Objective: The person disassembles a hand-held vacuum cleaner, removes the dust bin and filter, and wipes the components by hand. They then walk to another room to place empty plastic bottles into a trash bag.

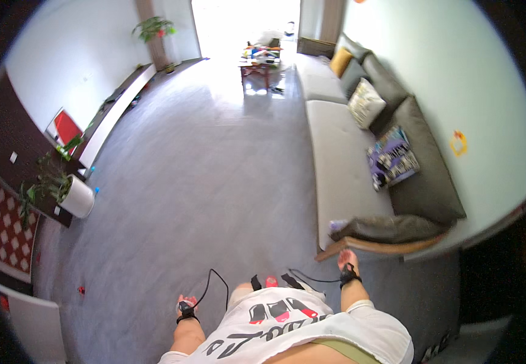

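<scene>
My left hand (187, 302) hangs low at my left side over the grey floor (176, 195), a black strap with a cable around its wrist. Something pale or clear shows at its palm, too small to name, so its grip is unclear. On the other side, my right hand (347, 257) is by the wooden end rail (381, 246) of the sofa; whether it touches the rail cannot be told. A black strapped device (349, 274) with a cable sits on that wrist. A red slipper tip (271, 281) shows beyond my white printed shirt (285, 318).
A long sofa (345, 159) with cushions runs along the right wall. A cluttered low table (256, 66) stands far ahead. To the left are a white potted plant (78, 198), a long low cabinet (108, 120), a patterned red mat (5, 223) and a small red object (81, 290) on the floor.
</scene>
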A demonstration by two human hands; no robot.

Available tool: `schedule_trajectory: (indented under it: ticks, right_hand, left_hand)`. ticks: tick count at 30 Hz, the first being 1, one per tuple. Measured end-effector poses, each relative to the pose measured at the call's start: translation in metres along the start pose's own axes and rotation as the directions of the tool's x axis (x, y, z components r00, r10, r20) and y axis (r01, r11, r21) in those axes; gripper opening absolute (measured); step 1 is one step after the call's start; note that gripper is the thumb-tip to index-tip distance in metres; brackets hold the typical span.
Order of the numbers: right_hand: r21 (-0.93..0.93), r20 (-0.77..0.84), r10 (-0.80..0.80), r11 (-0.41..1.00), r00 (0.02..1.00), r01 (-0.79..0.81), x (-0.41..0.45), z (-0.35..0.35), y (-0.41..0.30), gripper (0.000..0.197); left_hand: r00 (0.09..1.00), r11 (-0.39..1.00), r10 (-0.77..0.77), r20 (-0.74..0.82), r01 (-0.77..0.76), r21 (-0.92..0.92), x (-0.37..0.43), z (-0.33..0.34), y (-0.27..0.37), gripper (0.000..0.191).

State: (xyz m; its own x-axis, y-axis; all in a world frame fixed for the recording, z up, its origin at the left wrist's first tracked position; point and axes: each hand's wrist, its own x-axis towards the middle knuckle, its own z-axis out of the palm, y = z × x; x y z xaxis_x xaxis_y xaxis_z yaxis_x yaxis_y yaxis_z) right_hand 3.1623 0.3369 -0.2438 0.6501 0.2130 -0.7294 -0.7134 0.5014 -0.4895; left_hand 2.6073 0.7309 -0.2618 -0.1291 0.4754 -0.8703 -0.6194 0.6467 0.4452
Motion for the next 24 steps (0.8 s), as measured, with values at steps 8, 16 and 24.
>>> schedule_trajectory:
  ticks: [8, 16, 24]
  right_hand:
    - [-0.404, 0.465, -0.005, 0.889, 0.885, 0.217, 0.100, 0.410, -0.041, 0.023]
    - [-0.601, -0.032, 0.092, 0.794, 0.995, -0.093, 0.216, 0.356, -0.015, 0.032]
    - [0.065, -0.648, 0.015, 0.997, 0.761, 0.035, 0.187, 0.197, 0.010, 0.028]
  left_hand:
    - [0.982, 0.992, 0.011, -0.188, -0.034, -0.120, 0.070, 0.071, 0.005, 0.036]
    - [0.998, 1.000, 0.006, -0.054, -0.005, 0.019, 0.169, 0.372, 0.057, 0.031]
    - [0.969, 0.807, -0.115, 0.219, -0.037, 0.590, 0.208, 0.725, 0.060, 0.040]
